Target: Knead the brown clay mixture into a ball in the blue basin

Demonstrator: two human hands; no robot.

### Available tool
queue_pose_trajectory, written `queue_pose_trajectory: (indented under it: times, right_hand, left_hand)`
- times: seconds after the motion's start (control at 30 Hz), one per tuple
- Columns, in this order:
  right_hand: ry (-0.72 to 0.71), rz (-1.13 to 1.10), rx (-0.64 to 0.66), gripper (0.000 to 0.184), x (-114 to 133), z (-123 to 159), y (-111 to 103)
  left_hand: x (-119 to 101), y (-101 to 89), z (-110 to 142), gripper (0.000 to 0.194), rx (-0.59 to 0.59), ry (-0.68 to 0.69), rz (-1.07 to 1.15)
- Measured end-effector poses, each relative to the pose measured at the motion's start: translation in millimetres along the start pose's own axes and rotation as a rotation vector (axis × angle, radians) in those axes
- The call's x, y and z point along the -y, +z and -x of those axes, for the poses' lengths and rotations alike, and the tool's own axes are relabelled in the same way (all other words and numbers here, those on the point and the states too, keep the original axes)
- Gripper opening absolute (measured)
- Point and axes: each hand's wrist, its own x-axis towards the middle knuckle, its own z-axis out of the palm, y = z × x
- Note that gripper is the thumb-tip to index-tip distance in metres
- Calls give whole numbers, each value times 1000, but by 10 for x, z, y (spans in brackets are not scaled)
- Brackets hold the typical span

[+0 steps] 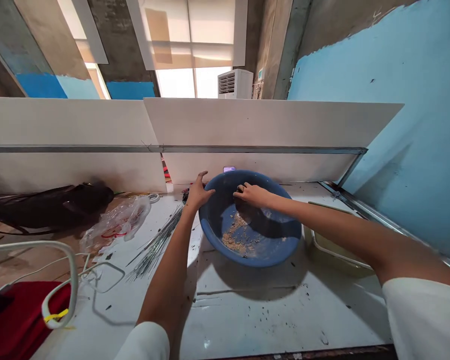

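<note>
A blue plastic basin (273,250) stands tilted on the white table, with a patch of brownish crumbly stuff (237,236) inside. My left hand (198,192) grips the basin's far left rim, thumb spread. My right hand (250,194) reaches into the basin from the right, fingers curled down over the brown stuff; whether it holds any is hidden.
A bundle of thin metal wires (155,245) lies left of the basin. Further left are a crumpled clear plastic bag (116,222), a black bag (52,202), white cables (65,280) and red cloth (20,317). A yellowish tray (332,247) sits right of the basin. White partition boards (247,130) stand behind.
</note>
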Motion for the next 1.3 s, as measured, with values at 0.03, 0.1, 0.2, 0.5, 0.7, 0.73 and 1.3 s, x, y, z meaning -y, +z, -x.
queue_pose_trajectory:
  times: [0.03,0.1,0.2,0.5,0.7,0.73,1.3]
  right_hand:
    - [-3,30,-18,57,18,10,-13]
    - [26,62,-32,59,52,42,-29]
    - [129,58,5,59,91,118,-2]
    - [251,-99,184,51,192,527,172]
    - [305,-289,217,33,520,744,120]
    - [334,-322,224,34,578,749,105]
    - [529,-769,266,31,1043,502,-120]
  left_hand:
    - [-46,-29,25,93,-20,17,40]
    - [-131,-67,73,94,-43,37,93]
    - [-217,-76,124,97,-57,36,120]
    - [-325,-54,165,89,-130,-12,85]
    - [-408,-55,200,97,-158,-50,82]
    - [-417,-50,204,99,-162,-57,77]
    - [-765,-55,382,88,-169,-111,-102]
